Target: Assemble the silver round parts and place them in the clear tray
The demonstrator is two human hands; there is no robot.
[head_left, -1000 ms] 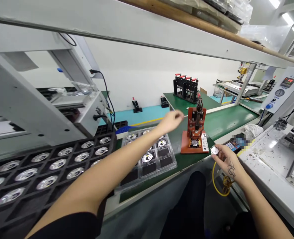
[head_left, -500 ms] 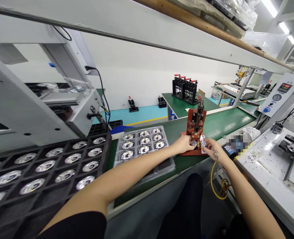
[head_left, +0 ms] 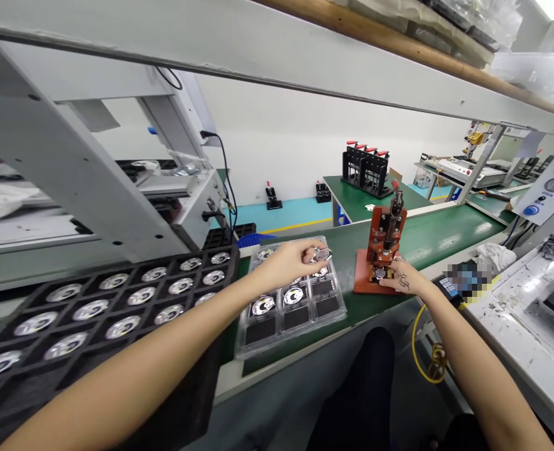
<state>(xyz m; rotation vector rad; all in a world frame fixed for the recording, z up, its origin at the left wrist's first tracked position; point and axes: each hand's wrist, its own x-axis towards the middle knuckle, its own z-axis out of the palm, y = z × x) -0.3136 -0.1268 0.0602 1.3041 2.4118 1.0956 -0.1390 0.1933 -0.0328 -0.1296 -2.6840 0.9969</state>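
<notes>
My left hand [head_left: 298, 260] pinches a small round silvery part [head_left: 322, 255] between thumb and fingers, over the far right of a clear plastic tray [head_left: 290, 340]. More round parts with white and black faces, such as this disc [head_left: 293, 295], lie in its compartments. At the base of a red toggle-clamp fixture [head_left: 385, 228], my right hand [head_left: 402, 277] closes its thumb and fingers around another round part [head_left: 380, 274] seated there. Its fingertips are partly hidden by the fixture. The fixture's lever with a red tip points up.
A black foam tray [head_left: 183, 401] with rows of silvery discs stands at the left. On the right are a keypad device [head_left: 450, 285] and a white machine table [head_left: 506, 313]. A grey beam [head_left: 277, 66] crosses above the green bench. A yellow hose [head_left: 415, 338] hangs below.
My left hand has moved left from the fixture to above the clear tray, carrying a round part. My right hand has brought its round part into the fixture's base. The view has turned left.
</notes>
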